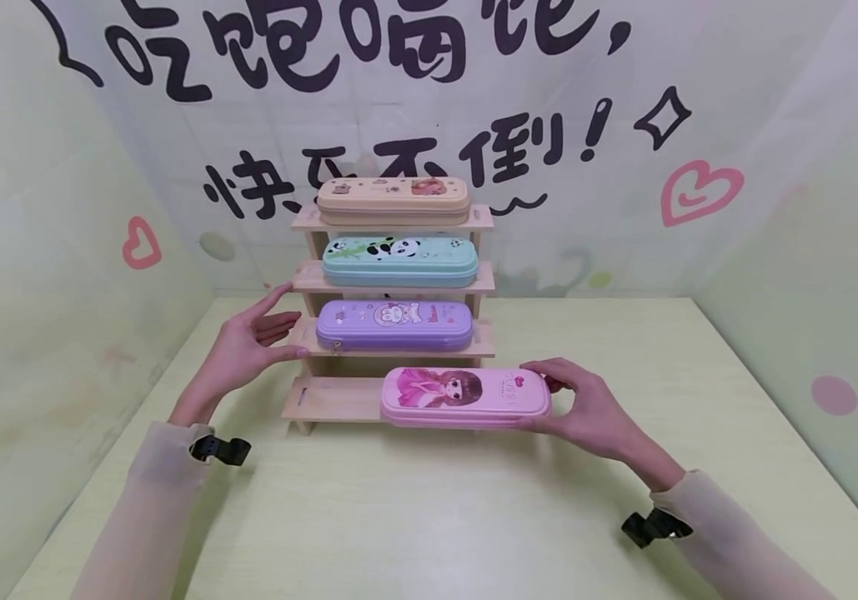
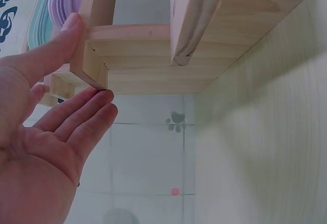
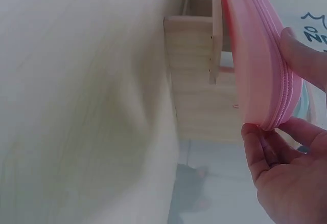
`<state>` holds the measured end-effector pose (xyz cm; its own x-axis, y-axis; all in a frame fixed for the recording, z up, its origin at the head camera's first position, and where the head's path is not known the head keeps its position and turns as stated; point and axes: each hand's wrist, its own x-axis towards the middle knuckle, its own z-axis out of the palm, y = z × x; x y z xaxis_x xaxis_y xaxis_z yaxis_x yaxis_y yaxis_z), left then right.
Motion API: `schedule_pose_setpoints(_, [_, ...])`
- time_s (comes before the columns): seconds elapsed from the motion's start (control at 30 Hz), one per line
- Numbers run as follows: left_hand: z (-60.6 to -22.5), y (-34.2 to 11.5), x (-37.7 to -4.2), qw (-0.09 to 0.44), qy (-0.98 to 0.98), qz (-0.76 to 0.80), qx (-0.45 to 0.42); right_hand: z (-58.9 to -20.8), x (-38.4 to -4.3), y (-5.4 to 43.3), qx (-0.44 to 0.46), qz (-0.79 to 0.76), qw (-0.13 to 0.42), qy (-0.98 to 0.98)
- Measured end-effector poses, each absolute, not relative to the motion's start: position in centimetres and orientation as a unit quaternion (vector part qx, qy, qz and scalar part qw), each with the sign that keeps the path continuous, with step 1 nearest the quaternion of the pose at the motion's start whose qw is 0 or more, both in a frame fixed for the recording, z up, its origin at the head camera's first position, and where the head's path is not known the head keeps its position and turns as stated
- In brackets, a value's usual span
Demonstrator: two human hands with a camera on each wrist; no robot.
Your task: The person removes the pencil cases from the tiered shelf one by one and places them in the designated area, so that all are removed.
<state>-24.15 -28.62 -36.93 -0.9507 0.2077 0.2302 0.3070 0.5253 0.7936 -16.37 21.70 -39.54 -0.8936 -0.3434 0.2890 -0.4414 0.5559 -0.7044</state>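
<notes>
A four-tier wooden rack (image 1: 338, 400) stands on the table. My right hand (image 1: 586, 408) grips the right end of a pink pencil case (image 1: 499, 396) with a girl's picture. The case overlaps the bottom tier and sticks out past its right end; in the right wrist view its zipper side (image 3: 265, 60) shows between thumb and fingers. My left hand (image 1: 244, 346) holds the rack's left end, thumb at the front edge of the second tier and fingertips (image 2: 104, 96) behind that board. A purple pencil case (image 1: 394, 325) lies on this tier, close to the thumb.
A mint panda pencil case (image 1: 398, 260) lies on the third tier and a cream pencil case (image 1: 394, 200) on the top one. Behind the rack hangs a printed wall sheet (image 1: 586, 242). The pale table (image 1: 398, 517) extends in front and to both sides.
</notes>
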Motion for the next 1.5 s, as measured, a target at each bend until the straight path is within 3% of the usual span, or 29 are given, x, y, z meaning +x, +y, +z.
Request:
schedule_pose_setpoints(0.83, [-36.7, -28.6, -23.9, 0.053, -0.865, -0.476, -0.148, -37.1, -14.6, 32.6, 0.257, 0.426, 0.087, -0.863])
schedule_pose_setpoints(1.13, [-36.8, -28.4, -23.9, 0.050, -0.865, -0.478, -0.147, -36.9, -15.7, 36.5, 0.256, 0.427, 0.081, -0.863])
schedule_pose_setpoints(1.5, [-36.8, -28.6, -23.9, 0.049, -0.864, -0.479, -0.145, -38.3, -17.4, 39.9, 0.189, 0.390, 0.061, -0.899])
